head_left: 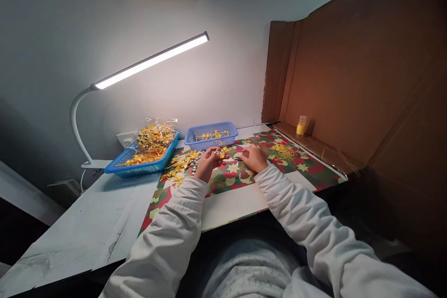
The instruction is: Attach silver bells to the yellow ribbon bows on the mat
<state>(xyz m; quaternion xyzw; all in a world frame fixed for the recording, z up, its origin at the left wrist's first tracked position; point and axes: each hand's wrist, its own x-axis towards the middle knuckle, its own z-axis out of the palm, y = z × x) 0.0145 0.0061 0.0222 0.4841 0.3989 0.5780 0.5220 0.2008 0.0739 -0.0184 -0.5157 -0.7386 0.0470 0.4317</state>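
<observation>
My left hand (208,164) is closed in a pinch on a yellow ribbon bow (223,152), held just above the patterned mat (226,187). My right hand (254,158) is a short way to its right, fingers curled down close to the mat. A small dark object shows at its fingertips, too small to name. Beside my left hand lie silver beads or bells (194,163) and a spread of loose yellow bows (179,164). To the right of my right hand is a tangle of thin yellow cord (282,152).
A blue basket (148,169) heaped with yellow bows and silver pieces stands at the left. Behind my hands is a periwinkle basket (191,138) with several bows. A lit lamp (153,60) leans over the table; a yellow-filled bottle (301,126) stands by the cardboard wall (349,70).
</observation>
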